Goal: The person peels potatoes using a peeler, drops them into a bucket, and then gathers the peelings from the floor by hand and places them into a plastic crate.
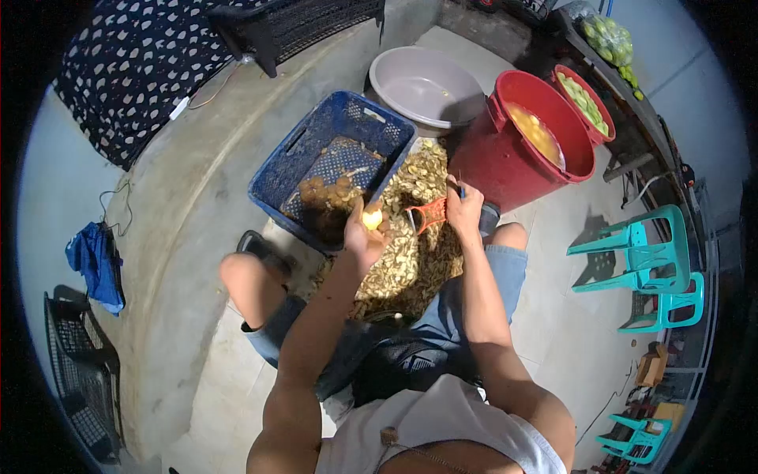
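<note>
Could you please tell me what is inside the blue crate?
At the near end of the blue crate lie brown, potato-like pieces, with scraps on the slotted floor beyond. The floor under them is hidden; the left hand covers part of the crate's edge.

Peelings [391, 268] lie on the floor [553, 324], a crate [371, 118] to their left, a bucket [493, 150] right, a basin [422, 79] beyond (between the two).

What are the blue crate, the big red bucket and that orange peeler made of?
The crate looks like matte molded plastic, given its perforated mesh walls. The bucket seems smooth, slightly glossy plastic, with highlights on its evenly colored wall. The peeler in the right hand has an openwork orange part, probably plastic; its thin, pale edge may be metal, but it's too small to be sure.
</note>
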Motion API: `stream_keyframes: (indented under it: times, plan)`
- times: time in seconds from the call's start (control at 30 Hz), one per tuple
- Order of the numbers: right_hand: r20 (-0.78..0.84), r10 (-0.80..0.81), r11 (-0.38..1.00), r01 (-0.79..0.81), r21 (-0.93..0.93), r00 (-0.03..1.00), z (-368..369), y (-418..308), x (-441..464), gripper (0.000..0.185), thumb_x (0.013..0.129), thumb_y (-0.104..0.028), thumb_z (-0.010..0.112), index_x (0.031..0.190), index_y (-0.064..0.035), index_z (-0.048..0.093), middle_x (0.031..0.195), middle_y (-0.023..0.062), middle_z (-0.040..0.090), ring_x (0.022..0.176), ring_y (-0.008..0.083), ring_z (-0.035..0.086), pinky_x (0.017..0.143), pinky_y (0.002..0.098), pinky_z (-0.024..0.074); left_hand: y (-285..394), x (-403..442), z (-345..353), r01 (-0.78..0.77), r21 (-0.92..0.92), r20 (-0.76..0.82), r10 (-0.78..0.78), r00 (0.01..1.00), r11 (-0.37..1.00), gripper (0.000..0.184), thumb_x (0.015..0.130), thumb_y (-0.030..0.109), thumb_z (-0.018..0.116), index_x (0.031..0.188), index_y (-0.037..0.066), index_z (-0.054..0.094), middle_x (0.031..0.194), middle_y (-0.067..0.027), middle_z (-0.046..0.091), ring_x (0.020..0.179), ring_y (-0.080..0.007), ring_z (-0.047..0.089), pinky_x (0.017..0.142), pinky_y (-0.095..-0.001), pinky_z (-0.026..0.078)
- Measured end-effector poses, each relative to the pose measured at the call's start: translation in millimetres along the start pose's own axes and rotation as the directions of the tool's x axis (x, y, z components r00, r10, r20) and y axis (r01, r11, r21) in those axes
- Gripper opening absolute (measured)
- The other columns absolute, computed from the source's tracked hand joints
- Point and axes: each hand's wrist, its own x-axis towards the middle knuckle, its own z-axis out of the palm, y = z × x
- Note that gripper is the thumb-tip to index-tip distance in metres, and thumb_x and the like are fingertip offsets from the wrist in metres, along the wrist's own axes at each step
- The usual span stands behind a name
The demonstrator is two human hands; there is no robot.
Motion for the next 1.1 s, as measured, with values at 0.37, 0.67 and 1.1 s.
stream_keyframes:
  times: [0.37, 0.67, 1.1]
  plan:
    - [0.019, -0.056, 0.998, 0.057, -0.039, 0.998, 17.2, 0.9, -9.0, 0.024, 0.084, -0.022, 0.062, 0.093, -0.0012, 0.071, 0.059, 0.02, 0.059, 0.052, 0.026, 0.059, 0.056, 0.0377, 0.0464, -30.5, 6.0, -0.4, -0.461, 0.879, 0.311, 0.587, 0.748, 0.122, 0.029, 0.096, 0.027, 0.042, 0.082, 0.003, 0.049, 0.075, -0.0052, 0.05, 0.064, -0.0139, 0.048, 0.059, -0.0279, 0.04]
    - [0.009, -0.006, 0.992, 0.007, -0.128, 1.0, 2.0, 6.9, 1.7, 0.022, 0.083, -0.018, 0.06, 0.079, 0.0041, 0.065, 0.067, 0.0289, 0.053, 0.059, 0.0406, 0.057, 0.056, 0.042, 0.0432, -32.5, -8.6, 24.0, -0.4, 0.916, 0.31, 0.602, 0.736, 0.017, 0.039, 0.096, 0.034, 0.038, 0.08, 0.001, 0.05, 0.074, -0.008, 0.05, 0.067, -0.0166, 0.048, 0.064, -0.0325, 0.039]
    - [-0.071, -0.058, 0.972, 0.072, 0.224, 0.996, 4.8, -22.5, -9.8, 0.018, 0.081, -0.015, 0.061, 0.081, 0.0009, 0.068, 0.062, 0.0252, 0.057, 0.059, 0.038, 0.062, 0.056, 0.0394, 0.0472, -40.2, 5.4, 5.5, -0.177, 0.647, -0.196, 0.385, 0.902, 0.742, 0.031, 0.099, 0.027, 0.037, 0.086, 0.005, 0.053, 0.074, -0.0052, 0.056, 0.054, -0.0135, 0.056, 0.042, -0.0266, 0.044]
